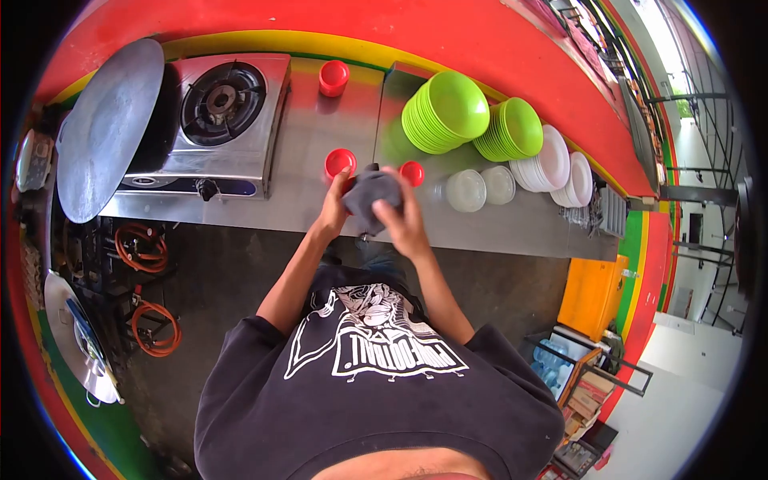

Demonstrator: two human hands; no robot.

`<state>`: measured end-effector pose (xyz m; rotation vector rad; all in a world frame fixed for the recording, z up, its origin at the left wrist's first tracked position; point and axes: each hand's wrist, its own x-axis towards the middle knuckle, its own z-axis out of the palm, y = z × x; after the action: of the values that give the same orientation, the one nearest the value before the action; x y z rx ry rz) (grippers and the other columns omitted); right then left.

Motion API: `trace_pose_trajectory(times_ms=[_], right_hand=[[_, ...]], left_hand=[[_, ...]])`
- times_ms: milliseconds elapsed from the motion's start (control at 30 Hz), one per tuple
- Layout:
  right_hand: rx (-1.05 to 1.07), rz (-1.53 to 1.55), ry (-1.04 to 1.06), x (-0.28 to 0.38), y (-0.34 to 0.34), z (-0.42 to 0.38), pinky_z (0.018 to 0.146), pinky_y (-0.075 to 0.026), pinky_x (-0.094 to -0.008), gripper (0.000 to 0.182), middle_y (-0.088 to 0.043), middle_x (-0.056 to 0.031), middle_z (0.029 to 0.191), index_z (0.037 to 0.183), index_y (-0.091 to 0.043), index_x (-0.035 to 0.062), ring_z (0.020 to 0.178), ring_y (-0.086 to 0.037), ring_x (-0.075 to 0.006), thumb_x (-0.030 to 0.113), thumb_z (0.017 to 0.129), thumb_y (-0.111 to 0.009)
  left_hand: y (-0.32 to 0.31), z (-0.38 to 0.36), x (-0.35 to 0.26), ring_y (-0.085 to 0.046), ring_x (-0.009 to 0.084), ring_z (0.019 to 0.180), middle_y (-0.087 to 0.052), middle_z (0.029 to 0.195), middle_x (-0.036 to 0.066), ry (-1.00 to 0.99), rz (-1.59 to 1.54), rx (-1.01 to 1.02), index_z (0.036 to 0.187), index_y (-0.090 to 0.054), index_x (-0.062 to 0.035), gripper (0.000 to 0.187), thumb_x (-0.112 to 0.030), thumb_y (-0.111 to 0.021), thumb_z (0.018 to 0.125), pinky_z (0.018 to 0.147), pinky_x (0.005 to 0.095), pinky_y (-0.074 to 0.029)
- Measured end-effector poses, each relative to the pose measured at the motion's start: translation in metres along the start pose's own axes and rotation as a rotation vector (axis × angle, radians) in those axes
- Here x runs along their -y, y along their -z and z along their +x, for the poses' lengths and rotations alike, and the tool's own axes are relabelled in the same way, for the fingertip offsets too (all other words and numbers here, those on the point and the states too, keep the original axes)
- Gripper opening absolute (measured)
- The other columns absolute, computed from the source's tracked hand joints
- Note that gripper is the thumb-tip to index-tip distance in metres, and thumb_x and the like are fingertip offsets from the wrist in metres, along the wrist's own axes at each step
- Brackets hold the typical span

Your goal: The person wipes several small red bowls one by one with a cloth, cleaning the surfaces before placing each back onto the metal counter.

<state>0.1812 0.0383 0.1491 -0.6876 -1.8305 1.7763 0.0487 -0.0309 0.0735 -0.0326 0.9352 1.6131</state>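
My right hand (pixel 406 222) is closed on a dark grey cloth (pixel 374 194), bunched up in front of me above the counter's front edge. On the other side of the cloth, my left hand (pixel 334 208) is closed around a small red cup (pixel 349 186); only a sliver of its red side shows, the rest being covered by cloth and fingers. Just behind my left fingertips stands another red cup (pixel 338 161). A third small red cup (pixel 412 173) is close beside my right fingers. Farther back on the counter, red cups (pixel 334 78) appear stacked.
A steel gas stove (pixel 276 120) and a large round metal lid (pixel 112 132) are at the left. Green bowls (pixel 448 108), clear bowls (pixel 466 190) and white bowls (pixel 548 160) line the steel counter (pixel 512 228) rightward. Orange hoses (pixel 144 248) hang below.
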Motion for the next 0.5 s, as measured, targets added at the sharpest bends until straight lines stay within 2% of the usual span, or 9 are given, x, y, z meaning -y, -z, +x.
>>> trace_pose_trajectory(times_ms=[33, 67, 100, 133, 200, 267, 333, 467, 500], right_hand=[[0.055, -0.283, 0.129, -0.004, -0.007, -0.003, 0.105, -0.040, -0.0422, 0.050, -0.047, -0.0184, 0.134, 0.134, -0.049, 0.0001, 0.125, -0.049, -0.0325, 0.010, 0.086, -0.060], [0.112, -0.568, 0.252, -0.007, -0.014, -0.007, 0.104, -0.041, -0.0428, 0.053, -0.043, -0.0217, 0.137, 0.135, -0.048, -0.0003, 0.126, -0.047, -0.0356, 0.006, 0.083, -0.060], [0.064, -0.617, 0.260, -0.011, -0.020, -0.012, 0.106, -0.037, -0.0458, 0.057, -0.037, -0.0256, 0.139, 0.134, -0.048, -0.0012, 0.127, -0.040, -0.0422, 0.004, 0.078, -0.060], [0.020, -0.716, 0.257, -0.012, -0.022, -0.020, 0.106, -0.037, -0.0462, 0.057, -0.037, -0.0252, 0.138, 0.134, -0.048, -0.0013, 0.127, -0.040, -0.0424, 0.004, 0.079, -0.060], [-0.070, -0.908, 0.258, -0.012, -0.025, -0.034, 0.106, -0.036, -0.0471, 0.056, -0.037, -0.0244, 0.138, 0.134, -0.048, -0.0015, 0.126, -0.039, -0.0428, 0.004, 0.080, -0.060], [-0.113, -0.852, 0.197, -0.006, -0.024, -0.049, 0.104, -0.036, -0.0488, 0.053, -0.038, -0.0232, 0.135, 0.131, -0.049, -0.0030, 0.124, -0.039, -0.0431, 0.005, 0.081, -0.060], [-0.134, -0.830, 0.124, 0.002, -0.016, -0.062, 0.104, -0.035, -0.0492, 0.051, -0.038, -0.0214, 0.134, 0.130, -0.049, -0.0028, 0.124, -0.039, -0.0419, 0.006, 0.081, -0.060], [-0.178, -0.835, 0.137, 0.022, -0.002, -0.089, 0.098, -0.041, -0.0458, 0.042, -0.050, -0.0200, 0.123, 0.120, -0.054, -0.0046, 0.115, -0.049, -0.0390, 0.008, 0.081, -0.060], [-0.206, -0.840, 0.176, 0.026, 0.001, -0.097, 0.091, -0.046, -0.0441, 0.035, -0.056, -0.0201, 0.115, 0.113, -0.058, -0.0048, 0.104, -0.056, -0.0402, 0.010, 0.081, -0.060]], left_hand=[[-0.003, -0.005, 0.009, -0.065, 0.0210, 0.103, -0.067, 0.106, 0.011, -0.145, 0.093, 0.007, 0.115, -0.060, -0.0043, 0.051, -0.049, -0.043, 0.098, 0.090, 0.0353, -0.052], [0.000, -0.001, 0.012, -0.066, 0.0206, 0.100, -0.067, 0.104, 0.011, -0.064, -0.018, 0.136, 0.114, -0.061, -0.0038, 0.051, -0.049, -0.043, 0.098, 0.088, 0.0343, -0.053], [0.001, 0.002, 0.008, -0.066, 0.0202, 0.097, -0.067, 0.103, 0.012, 0.018, -0.131, 0.262, 0.112, -0.061, -0.0033, 0.050, -0.048, -0.042, 0.099, 0.087, 0.0333, -0.053], [0.000, 0.002, 0.008, -0.067, 0.0198, 0.093, -0.067, 0.101, 0.012, 0.098, -0.245, 0.385, 0.111, -0.062, -0.0028, 0.050, -0.047, -0.042, 0.099, 0.085, 0.0323, -0.054], [-0.008, 0.000, 0.019, -0.064, 0.0157, 0.078, -0.065, 0.090, 0.008, 0.047, 0.002, 0.247, 0.104, -0.061, -0.0055, 0.048, -0.049, -0.040, 0.100, 0.073, 0.0294, -0.053], [-0.009, 0.001, 0.030, -0.058, 0.0109, 0.073, -0.061, 0.082, 0.003, 0.063, 0.162, 0.232, 0.097, -0.060, -0.0078, 0.050, -0.052, -0.038, 0.100, 0.069, 0.0276, -0.048], [-0.024, -0.011, 0.029, -0.051, 0.0132, 0.073, -0.056, 0.080, 0.004, -0.064, 0.359, 0.264, 0.092, -0.058, -0.0042, 0.051, -0.050, -0.037, 0.100, 0.070, 0.0297, -0.043], [-0.039, -0.026, 0.040, -0.049, 0.0162, 0.077, -0.054, 0.081, 0.007, -0.242, 0.609, 0.384, 0.090, -0.055, -0.0005, 0.052, -0.048, -0.036, 0.101, 0.076, 0.0317, -0.042], [-0.044, -0.033, 0.044, -0.049, 0.0168, 0.078, -0.054, 0.082, 0.007, -0.272, 0.635, 0.410, 0.090, -0.054, 0.0002, 0.052, -0.047, -0.035, 0.102, 0.077, 0.0321, -0.042]])
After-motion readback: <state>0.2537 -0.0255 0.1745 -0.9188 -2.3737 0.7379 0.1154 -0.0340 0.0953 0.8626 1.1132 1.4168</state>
